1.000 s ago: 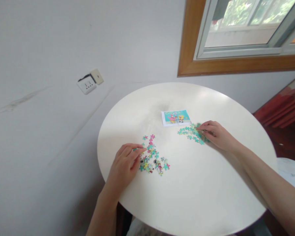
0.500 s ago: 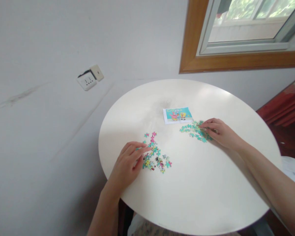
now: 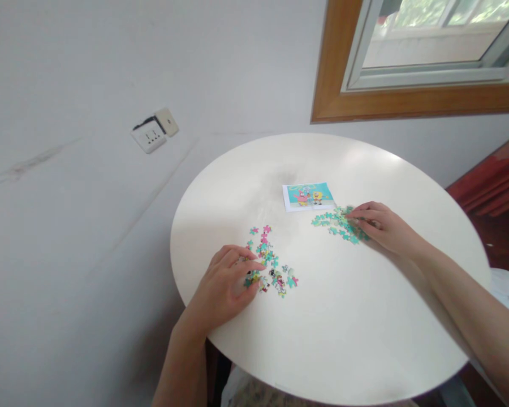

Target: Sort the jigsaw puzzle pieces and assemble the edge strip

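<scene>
My left hand (image 3: 227,282) rests over the left heap of puzzle pieces (image 3: 279,281), thumb and fingers apart around some of them. This heap mixes pink, teal, yellow and dark pieces. At the right heap of mostly green-teal pieces (image 3: 336,221) is my right hand (image 3: 379,223), fingers bent together at the heap's right edge; whether a piece is between the fingertips is too small to tell. Behind the heaps lies a picture card (image 3: 308,196) with a pink and a yellow cartoon figure on a teal background.
The round white table (image 3: 343,339) stands close to the wall, which has a socket (image 3: 149,136) at the left. A wood-framed window (image 3: 415,103) is at the back right. Red cloth (image 3: 496,181) hangs at the far right, with a white item (image 3: 507,291) below it.
My left thumb has moved right, farther over the left heap, and the hand is spread a little wider. My right hand has barely moved. The view has shifted slightly.
</scene>
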The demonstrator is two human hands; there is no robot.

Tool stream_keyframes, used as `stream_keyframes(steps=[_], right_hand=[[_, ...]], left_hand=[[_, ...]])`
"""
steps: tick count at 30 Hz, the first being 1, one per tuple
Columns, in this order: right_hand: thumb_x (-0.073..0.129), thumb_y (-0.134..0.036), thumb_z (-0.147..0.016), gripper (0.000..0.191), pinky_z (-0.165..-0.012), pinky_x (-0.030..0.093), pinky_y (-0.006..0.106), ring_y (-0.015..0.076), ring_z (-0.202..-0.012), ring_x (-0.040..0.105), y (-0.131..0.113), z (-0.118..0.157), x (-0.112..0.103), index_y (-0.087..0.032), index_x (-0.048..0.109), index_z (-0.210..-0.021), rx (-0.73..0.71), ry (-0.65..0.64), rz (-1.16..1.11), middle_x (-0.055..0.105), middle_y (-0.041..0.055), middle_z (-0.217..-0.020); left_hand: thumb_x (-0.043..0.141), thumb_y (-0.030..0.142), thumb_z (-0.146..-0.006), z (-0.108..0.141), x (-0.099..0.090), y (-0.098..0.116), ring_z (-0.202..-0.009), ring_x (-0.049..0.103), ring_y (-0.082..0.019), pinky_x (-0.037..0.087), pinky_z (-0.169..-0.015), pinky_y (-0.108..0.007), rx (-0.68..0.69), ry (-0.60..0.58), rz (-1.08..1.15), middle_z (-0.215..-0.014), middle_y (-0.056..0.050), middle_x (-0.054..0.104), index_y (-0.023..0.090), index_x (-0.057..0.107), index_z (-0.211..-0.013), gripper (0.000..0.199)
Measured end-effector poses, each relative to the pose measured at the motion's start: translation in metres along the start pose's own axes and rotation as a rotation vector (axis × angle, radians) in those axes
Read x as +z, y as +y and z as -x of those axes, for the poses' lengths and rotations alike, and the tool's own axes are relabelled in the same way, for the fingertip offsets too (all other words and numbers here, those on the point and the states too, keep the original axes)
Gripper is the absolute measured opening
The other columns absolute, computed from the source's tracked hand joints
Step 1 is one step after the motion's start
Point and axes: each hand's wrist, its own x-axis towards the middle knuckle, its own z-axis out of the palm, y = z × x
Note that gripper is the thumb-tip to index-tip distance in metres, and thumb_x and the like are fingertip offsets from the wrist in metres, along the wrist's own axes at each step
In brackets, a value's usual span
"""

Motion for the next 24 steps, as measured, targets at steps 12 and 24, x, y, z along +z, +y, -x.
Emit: stream_keyframes(steps=[12, 24], right_hand=[[0.056, -0.030, -0.087, 0.026, -0.069, 0.054, 0.036, 0.0247, -0.085, 0.063, -0.0029, -0.0003, -0.0013, -0.023, 0.076, -0.103, 0.012, 0.001, 0.008, 0.067, 0.0104, -0.102], [0.053, -0.028, -0.088, 0.027, -0.068, 0.054, 0.033, 0.0226, -0.085, 0.063, -0.0035, -0.0009, -0.0017, -0.022, 0.075, -0.103, 0.010, -0.020, 0.022, 0.066, 0.0098, -0.102]], left_hand=[[0.068, 0.032, -0.087, -0.0011, 0.0015, -0.0039, -0.114, 0.049, -0.025, 0.041, -0.100, -0.042, 0.017, -0.060, 0.004, -0.115, -0.004, 0.058, 0.025, 0.064, -0.095, 0.011], [0.060, 0.024, -0.092, 0.0019, -0.0028, -0.0070, -0.102, 0.054, -0.021, 0.045, -0.091, -0.037, 0.036, 0.149, 0.173, -0.102, -0.005, 0.060, 0.022, 0.062, -0.088, 0.005]])
